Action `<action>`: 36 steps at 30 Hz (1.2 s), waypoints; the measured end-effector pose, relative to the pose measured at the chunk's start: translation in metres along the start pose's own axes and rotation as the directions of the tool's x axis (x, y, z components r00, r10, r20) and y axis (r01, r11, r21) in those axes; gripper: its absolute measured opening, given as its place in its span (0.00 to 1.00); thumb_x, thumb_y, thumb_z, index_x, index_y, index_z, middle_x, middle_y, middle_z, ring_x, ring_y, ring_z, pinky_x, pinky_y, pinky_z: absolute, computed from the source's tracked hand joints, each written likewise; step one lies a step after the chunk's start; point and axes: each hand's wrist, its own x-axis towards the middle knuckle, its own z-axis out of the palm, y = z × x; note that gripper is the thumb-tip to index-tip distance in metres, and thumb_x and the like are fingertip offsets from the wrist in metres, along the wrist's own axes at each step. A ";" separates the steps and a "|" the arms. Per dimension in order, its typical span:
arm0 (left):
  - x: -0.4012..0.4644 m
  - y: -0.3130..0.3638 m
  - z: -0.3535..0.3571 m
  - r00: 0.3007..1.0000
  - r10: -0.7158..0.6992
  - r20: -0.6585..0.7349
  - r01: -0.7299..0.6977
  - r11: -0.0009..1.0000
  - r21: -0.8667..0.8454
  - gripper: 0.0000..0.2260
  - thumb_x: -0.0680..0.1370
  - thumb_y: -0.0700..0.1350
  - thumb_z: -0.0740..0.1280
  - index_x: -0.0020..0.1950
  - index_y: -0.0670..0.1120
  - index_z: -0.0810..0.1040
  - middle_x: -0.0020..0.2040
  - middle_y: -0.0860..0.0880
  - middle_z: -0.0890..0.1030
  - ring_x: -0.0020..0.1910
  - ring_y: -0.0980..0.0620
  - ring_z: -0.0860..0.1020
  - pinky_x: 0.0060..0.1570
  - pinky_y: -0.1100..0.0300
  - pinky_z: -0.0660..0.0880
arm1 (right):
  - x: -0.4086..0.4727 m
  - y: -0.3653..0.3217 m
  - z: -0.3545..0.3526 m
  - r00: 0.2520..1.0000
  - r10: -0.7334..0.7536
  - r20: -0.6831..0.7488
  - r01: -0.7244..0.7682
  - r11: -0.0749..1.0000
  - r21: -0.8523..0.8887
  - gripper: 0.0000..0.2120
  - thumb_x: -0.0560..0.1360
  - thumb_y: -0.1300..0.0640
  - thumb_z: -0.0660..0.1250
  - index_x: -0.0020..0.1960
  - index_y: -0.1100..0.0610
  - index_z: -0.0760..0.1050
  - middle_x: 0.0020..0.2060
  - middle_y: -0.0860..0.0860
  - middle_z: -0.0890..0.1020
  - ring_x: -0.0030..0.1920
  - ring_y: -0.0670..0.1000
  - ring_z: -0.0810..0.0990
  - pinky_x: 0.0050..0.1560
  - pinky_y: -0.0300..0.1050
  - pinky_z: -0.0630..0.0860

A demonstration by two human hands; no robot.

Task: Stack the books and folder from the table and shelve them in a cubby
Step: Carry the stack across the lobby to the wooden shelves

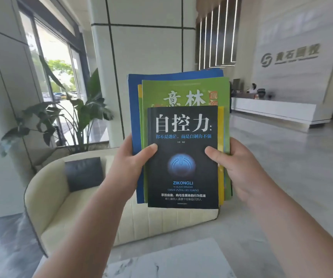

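Stack of black paperback (182,157), green magazine (183,91) and blue folder (134,109): clamped upright between left hand (130,163) and right hand (236,165); likely light, glossy, slide-prone; grip both side edges.

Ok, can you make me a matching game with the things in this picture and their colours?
Things:
1. top book
2. magazine behind it
3. folder at the very back
4. armchair

Colours:
A. cream
B. blue
C. black
D. green

Pairs: 1-C, 2-D, 3-B, 4-A. The left hand and right hand hold the whole stack up.
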 end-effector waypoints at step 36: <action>-0.106 -0.060 0.582 0.310 0.145 0.940 0.445 0.851 -0.278 0.16 0.79 0.37 0.67 0.66 0.46 0.75 0.59 0.45 0.85 0.53 0.47 0.84 0.53 0.48 0.81 | -0.296 -0.076 -0.401 0.305 -0.290 -0.907 -0.152 0.926 -0.347 0.15 0.78 0.53 0.68 0.63 0.55 0.77 0.57 0.52 0.87 0.58 0.56 0.85 0.59 0.63 0.80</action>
